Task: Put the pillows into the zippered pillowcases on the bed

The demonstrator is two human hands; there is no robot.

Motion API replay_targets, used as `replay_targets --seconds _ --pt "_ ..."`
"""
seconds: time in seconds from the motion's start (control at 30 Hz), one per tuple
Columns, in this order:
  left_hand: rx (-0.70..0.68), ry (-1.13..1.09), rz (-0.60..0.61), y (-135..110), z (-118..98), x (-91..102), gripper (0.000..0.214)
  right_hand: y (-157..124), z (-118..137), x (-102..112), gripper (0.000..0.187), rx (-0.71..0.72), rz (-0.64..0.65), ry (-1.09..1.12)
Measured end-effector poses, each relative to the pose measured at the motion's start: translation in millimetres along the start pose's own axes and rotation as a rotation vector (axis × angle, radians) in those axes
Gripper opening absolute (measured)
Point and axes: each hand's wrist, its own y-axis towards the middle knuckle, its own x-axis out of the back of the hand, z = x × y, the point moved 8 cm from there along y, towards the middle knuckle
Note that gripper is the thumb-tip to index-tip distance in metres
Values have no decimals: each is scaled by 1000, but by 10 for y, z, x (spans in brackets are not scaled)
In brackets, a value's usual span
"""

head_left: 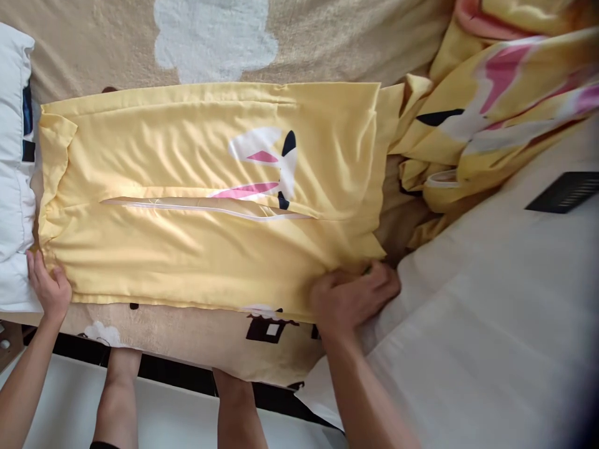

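A yellow pillowcase (187,255) with a rabbit print lies spread across the bed. A long white-edged slit runs along its middle, gaping slightly. At its near left corner, my left hand (50,290) has the edge of the cloth between fingers and thumb. My right hand (355,299) is blurred at the near right corner, its fingers curled in on the cloth; the fingertips are partly hidden. The pillowcase's left end is wrinkled and partly folded over.
Crumpled yellow rabbit-print fabric (491,118) is heaped at the upper right. White bedding (486,324) covers the lower right, and a white padded item (14,187) lies at the left edge. Beneath is a beige patterned bedsheet (337,37), and the bed's near edge runs above my legs.
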Motion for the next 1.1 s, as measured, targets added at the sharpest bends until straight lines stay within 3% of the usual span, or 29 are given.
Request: replay_targets --seconds 0.1,0.2,0.27,0.3,0.33,0.4,0.53,0.6,0.7,0.77,0.87,0.93,1.0,1.07,1.1 --pt "-238 -120 -43 -142 -802 -68 68 -364 951 -61 66 254 6 50" --pt "-476 -206 93 -260 -1726 -520 74 -924 2144 -280 62 586 166 312" --pt "-538 -197 166 -198 -2101 -847 67 -1191 2692 -466 59 739 316 384" --pt "-541 -180 194 -120 -2170 -974 63 -1231 2807 -549 57 773 366 383" --pt "-524 -158 212 -17 -2148 -1060 60 -1195 2800 -616 55 776 391 363" --pt "-435 -108 218 220 -1849 -1095 58 -914 2433 -681 52 702 365 280" --pt "-165 10 150 537 -742 -765 63 -50 914 -539 56 396 188 57" --pt "-133 56 133 565 -357 -579 64 190 346 -474 60 372 187 14" --pt "-95 81 75 550 -151 -365 63 296 42 -383 60 346 182 26" --pt "-95 67 -21 547 -285 -235 62 285 209 -309 57 321 143 48" --pt "-324 -48 -67 618 -944 -223 59 224 1009 -292 54 465 147 143" --pt "-507 -141 37 763 -1499 -416 61 211 1718 -389 56 588 217 219" --pt "-563 -179 167 1043 -1930 -711 63 272 2378 -566 56 643 311 227" --pt "-523 -158 249 1435 -2134 -976 64 404 2891 -741 55 704 383 222" --pt "-485 -125 260 1652 -2131 -1056 65 507 3044 -811 55 736 404 217"
